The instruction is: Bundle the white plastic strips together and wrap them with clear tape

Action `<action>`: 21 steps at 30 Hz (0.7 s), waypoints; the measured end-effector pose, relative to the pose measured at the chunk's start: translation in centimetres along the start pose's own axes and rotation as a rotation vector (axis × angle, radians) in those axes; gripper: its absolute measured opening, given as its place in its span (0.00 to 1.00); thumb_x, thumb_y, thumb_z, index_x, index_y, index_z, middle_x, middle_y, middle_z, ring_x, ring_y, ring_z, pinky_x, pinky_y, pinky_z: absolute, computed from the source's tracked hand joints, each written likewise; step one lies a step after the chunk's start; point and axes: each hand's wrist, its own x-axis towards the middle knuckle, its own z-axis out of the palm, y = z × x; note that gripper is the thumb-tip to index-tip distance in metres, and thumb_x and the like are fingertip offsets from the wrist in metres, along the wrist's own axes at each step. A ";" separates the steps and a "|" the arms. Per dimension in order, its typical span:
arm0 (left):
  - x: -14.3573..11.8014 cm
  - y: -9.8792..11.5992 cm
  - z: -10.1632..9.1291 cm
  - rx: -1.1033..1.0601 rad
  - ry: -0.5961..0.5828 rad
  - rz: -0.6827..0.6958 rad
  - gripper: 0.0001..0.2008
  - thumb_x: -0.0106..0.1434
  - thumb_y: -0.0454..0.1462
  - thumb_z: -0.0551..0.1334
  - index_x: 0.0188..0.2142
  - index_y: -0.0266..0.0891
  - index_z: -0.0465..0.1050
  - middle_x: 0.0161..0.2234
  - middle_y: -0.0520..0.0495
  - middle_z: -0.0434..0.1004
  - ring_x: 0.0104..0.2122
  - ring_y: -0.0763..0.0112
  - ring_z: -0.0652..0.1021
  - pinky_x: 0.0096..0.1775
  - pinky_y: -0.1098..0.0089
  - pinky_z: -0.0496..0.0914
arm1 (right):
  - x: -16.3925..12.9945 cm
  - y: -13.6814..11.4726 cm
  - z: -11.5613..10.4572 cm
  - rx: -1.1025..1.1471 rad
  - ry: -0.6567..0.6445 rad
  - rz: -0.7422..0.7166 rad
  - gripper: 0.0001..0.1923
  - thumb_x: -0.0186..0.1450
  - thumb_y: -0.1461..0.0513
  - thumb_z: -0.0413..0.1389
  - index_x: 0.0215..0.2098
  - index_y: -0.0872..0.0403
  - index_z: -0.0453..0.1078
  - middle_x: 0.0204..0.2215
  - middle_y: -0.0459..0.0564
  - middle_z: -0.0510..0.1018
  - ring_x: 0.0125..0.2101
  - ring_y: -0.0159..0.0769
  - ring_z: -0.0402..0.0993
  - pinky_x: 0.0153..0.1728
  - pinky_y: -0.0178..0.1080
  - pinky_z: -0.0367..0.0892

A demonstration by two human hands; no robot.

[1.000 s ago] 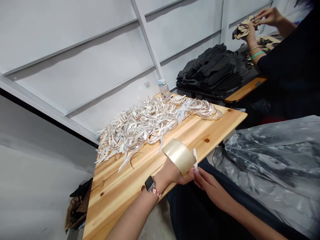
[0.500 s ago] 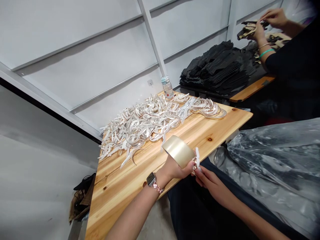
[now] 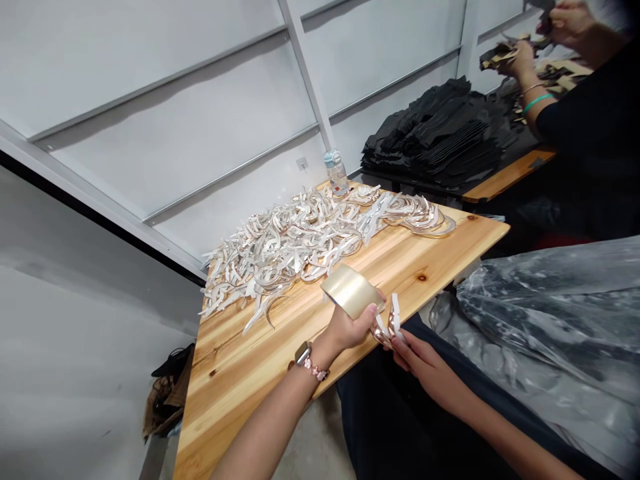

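My left hand [image 3: 353, 328] is closed around a wide, curved pale-gold band [image 3: 351, 291] that looks like a roll of tape. The band's inner side and the fingers behind it are hidden. Close by the left thumb, my right hand [image 3: 417, 357] pinches a small curved strip [image 3: 395, 317], white on one face and shiny rose-gold on the other. Another such strip [image 3: 381, 329] lies between the two hands; which hand bears it I cannot tell. Both hands are above the near edge of the wooden table [image 3: 260, 393]. Beyond them spreads a heap of similar strips [image 3: 290, 240].
A clear bottle [image 3: 337, 175] with a light-blue lid stands at the table's far corner. Black cut pieces [image 3: 430, 137] are piled on another table, where a co-worker's hands [image 3: 523, 60] hold dark and tan pieces. Clear plastic sheeting [image 3: 555, 313] lies at right.
My left hand has drawn slightly left from the right hand, and the gold band has tilted. The strips between the hands now show apart. The co-worker's far hand has lifted a dark piece.
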 end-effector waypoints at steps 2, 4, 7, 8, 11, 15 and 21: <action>0.0 0.0 0.0 -0.019 0.000 0.000 0.22 0.61 0.54 0.57 0.41 0.37 0.70 0.35 0.43 0.74 0.35 0.62 0.75 0.43 0.63 0.69 | 0.0 0.1 0.0 0.001 -0.002 0.000 0.22 0.70 0.45 0.44 0.32 0.53 0.63 0.24 0.43 0.60 0.26 0.32 0.55 0.28 0.37 0.52; 0.1 0.0 0.0 -0.026 0.001 0.003 0.23 0.61 0.54 0.57 0.41 0.37 0.70 0.36 0.42 0.74 0.37 0.61 0.75 0.45 0.62 0.69 | 0.0 0.2 0.0 0.009 -0.001 -0.001 0.23 0.69 0.45 0.44 0.32 0.53 0.63 0.24 0.43 0.60 0.25 0.32 0.55 0.27 0.37 0.52; 0.1 -0.3 0.0 -0.031 -0.003 0.014 0.23 0.61 0.55 0.56 0.40 0.37 0.71 0.36 0.41 0.75 0.39 0.59 0.75 0.47 0.61 0.68 | 0.0 0.3 0.0 0.020 0.005 0.003 0.23 0.69 0.44 0.45 0.32 0.53 0.64 0.24 0.43 0.60 0.25 0.32 0.55 0.27 0.36 0.52; 0.1 -0.4 0.0 -0.038 -0.004 0.016 0.24 0.62 0.55 0.56 0.40 0.37 0.71 0.36 0.41 0.75 0.39 0.59 0.75 0.47 0.61 0.68 | 0.1 0.4 0.0 0.021 0.005 0.003 0.23 0.69 0.44 0.45 0.32 0.53 0.64 0.24 0.43 0.60 0.25 0.32 0.55 0.27 0.36 0.52; 0.1 -0.9 0.0 -0.076 0.000 0.023 0.24 0.63 0.54 0.56 0.42 0.36 0.71 0.37 0.41 0.74 0.40 0.59 0.75 0.47 0.61 0.68 | 0.1 0.4 0.0 0.019 0.001 0.000 0.22 0.69 0.45 0.45 0.33 0.54 0.65 0.24 0.43 0.61 0.26 0.31 0.56 0.28 0.36 0.53; 0.2 -1.3 0.0 -0.169 0.022 0.023 0.22 0.63 0.53 0.56 0.42 0.35 0.70 0.38 0.41 0.73 0.39 0.61 0.74 0.45 0.62 0.68 | 0.0 0.7 0.0 0.054 0.002 0.023 0.22 0.69 0.45 0.46 0.35 0.54 0.67 0.28 0.45 0.65 0.27 0.32 0.57 0.29 0.36 0.56; 0.3 -0.8 0.2 -0.338 0.099 -0.023 0.20 0.62 0.51 0.59 0.42 0.36 0.72 0.37 0.45 0.73 0.36 0.64 0.74 0.41 0.66 0.69 | 0.0 0.9 0.2 0.069 0.065 0.068 0.21 0.68 0.45 0.49 0.47 0.49 0.69 0.36 0.48 0.70 0.38 0.39 0.63 0.39 0.39 0.61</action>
